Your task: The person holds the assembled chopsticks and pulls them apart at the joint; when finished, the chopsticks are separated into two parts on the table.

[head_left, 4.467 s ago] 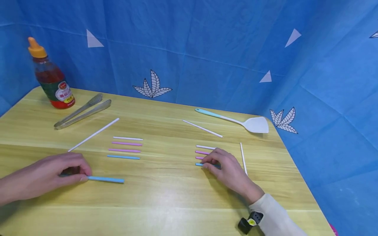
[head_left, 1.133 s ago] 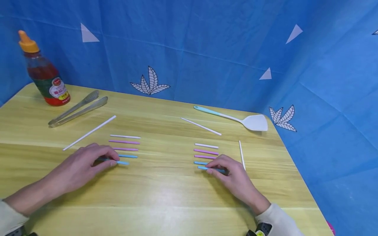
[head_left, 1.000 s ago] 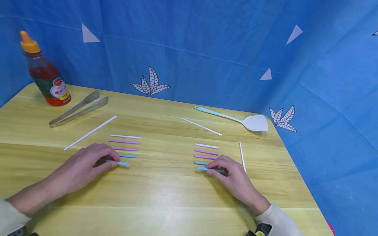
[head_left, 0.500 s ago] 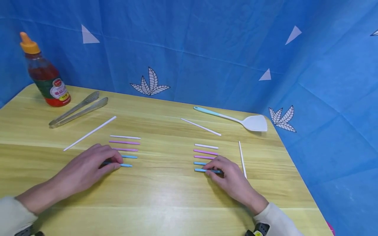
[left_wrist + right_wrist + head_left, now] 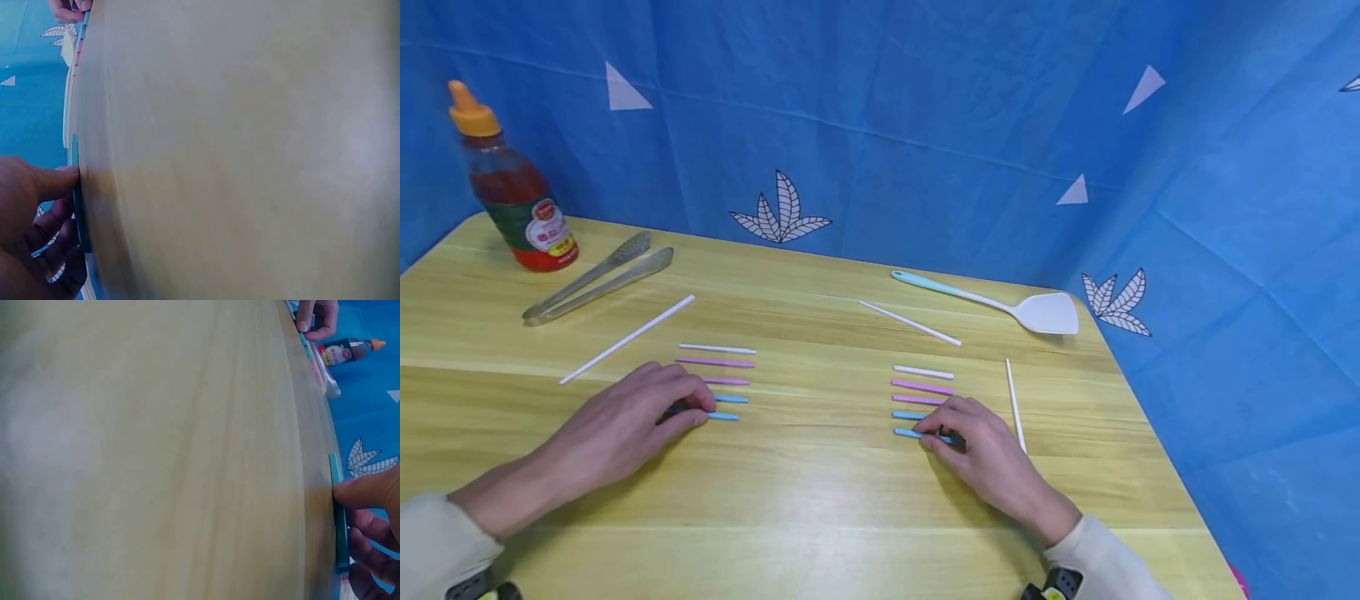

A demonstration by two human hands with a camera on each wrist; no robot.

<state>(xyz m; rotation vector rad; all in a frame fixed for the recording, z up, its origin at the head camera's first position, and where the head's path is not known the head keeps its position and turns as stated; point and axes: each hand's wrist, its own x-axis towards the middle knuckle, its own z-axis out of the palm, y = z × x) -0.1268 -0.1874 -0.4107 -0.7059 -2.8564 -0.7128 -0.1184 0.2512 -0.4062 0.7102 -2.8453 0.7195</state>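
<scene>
My left hand (image 5: 647, 417) pinches a blue stick (image 5: 724, 417) between thumb and fingers, at the near end of the left row. Most of that stick is hidden behind the fingers in the head view; the left wrist view shows more of the blue stick (image 5: 79, 212). Above it lie another blue stick (image 5: 732, 399), two pink sticks (image 5: 715, 362) and a white stick (image 5: 718, 348), roughly parallel. On the right, my right hand (image 5: 981, 446) pinches a blue stick (image 5: 906, 432) below a matching row of blue (image 5: 908, 415), pink (image 5: 922, 387) and white (image 5: 923, 372) sticks.
Longer white sticks lie apart: one at left (image 5: 627, 340), one at the back (image 5: 910, 323), one beside the right hand (image 5: 1015, 404). Metal tongs (image 5: 598, 279) and a sauce bottle (image 5: 520, 200) stand back left. A spatula (image 5: 1048, 313) lies back right, near the blue cloth (image 5: 880, 125).
Over several seconds my left hand has carried its blue stick rightward and up to the left row. A second blue stick now shows at my right hand. Recent shifts are slight.
</scene>
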